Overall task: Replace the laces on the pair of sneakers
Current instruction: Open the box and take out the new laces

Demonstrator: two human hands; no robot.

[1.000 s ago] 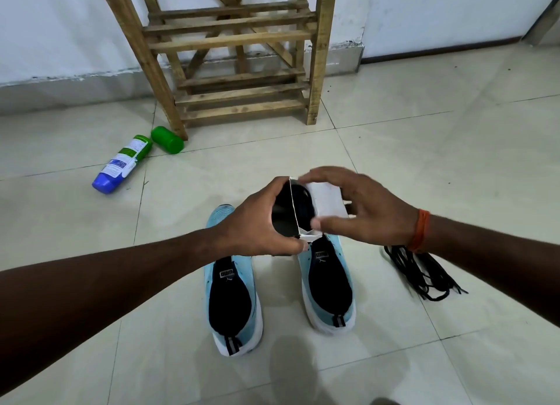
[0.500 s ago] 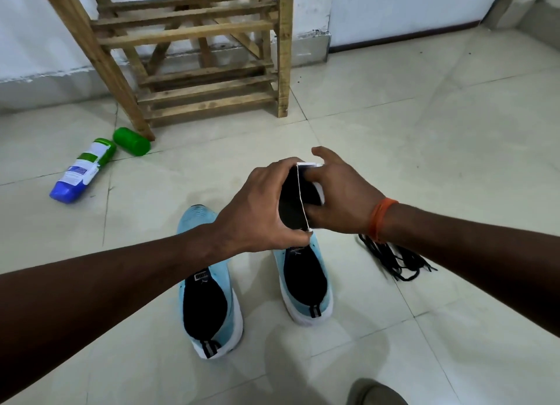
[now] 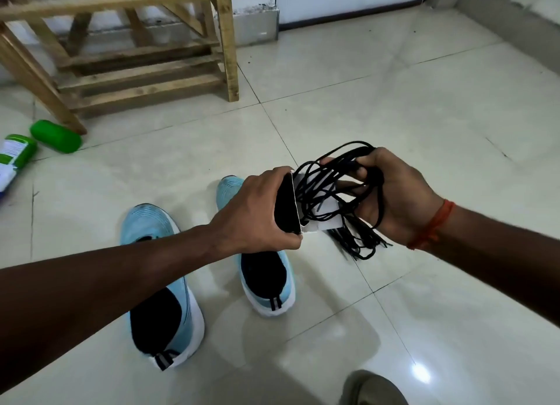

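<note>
**Black laces gripped over the sneakers**

The left hand point(image 3: 257, 210) clasps a flat black packet with a white card edge point(image 3: 286, 207). Just beside it, the right hand point(image 3: 397, 198) has its fingers curled round a loose bundle of thin black laces point(image 3: 321, 186), whose loops reach the packet's mouth. A light-blue knit sneaker with a white sole point(image 3: 157, 223) stands below the left forearm, and its twin point(image 3: 266, 286) sits under the left hand. A second tangle of black laces point(image 3: 360, 244) lies on the glossy tiled floor point(image 3: 439, 283) beneath the right hand.
</note>
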